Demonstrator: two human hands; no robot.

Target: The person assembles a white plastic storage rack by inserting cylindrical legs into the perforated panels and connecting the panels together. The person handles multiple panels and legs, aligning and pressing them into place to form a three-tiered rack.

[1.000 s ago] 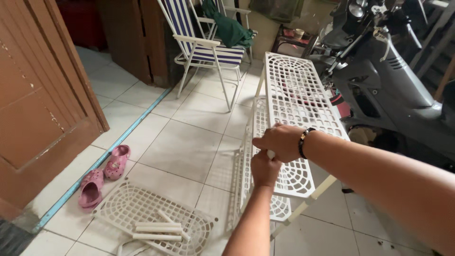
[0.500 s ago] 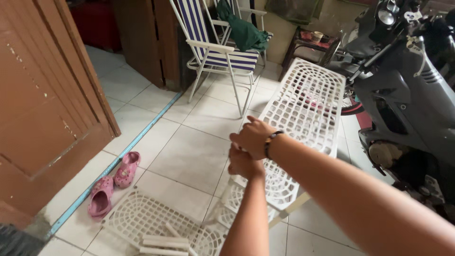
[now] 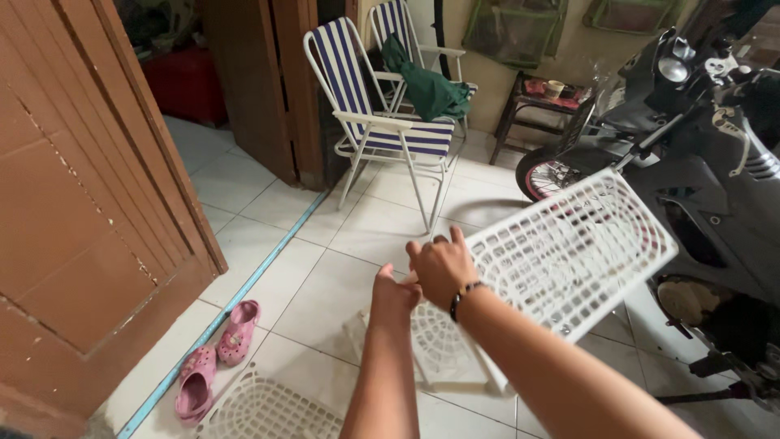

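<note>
Both my hands grip the near corner of a white perforated plastic shelf panel (image 3: 577, 252), lifted and tilted up toward the right. My right hand (image 3: 443, 268), with a dark bead bracelet on the wrist, closes over its top edge. Just left of it, my left hand (image 3: 392, 298) pinches the same edge. A second white perforated panel (image 3: 443, 354) sits lower, under my hands, joined to the first by a white post. A third white panel (image 3: 272, 410) lies flat on the tiled floor at the bottom.
A dark motorcycle (image 3: 715, 187) stands close on the right. Two blue-and-white striped folding chairs (image 3: 374, 122) with a green cloth are ahead. A brown wooden door (image 3: 89, 211) is on the left, with pink sandals (image 3: 215, 358) by a blue floor line.
The shelf panel has swung up and to the right, from lying lengthwise ahead to tilted across. My hands stayed on its near corner as my view lifted toward the chairs.
</note>
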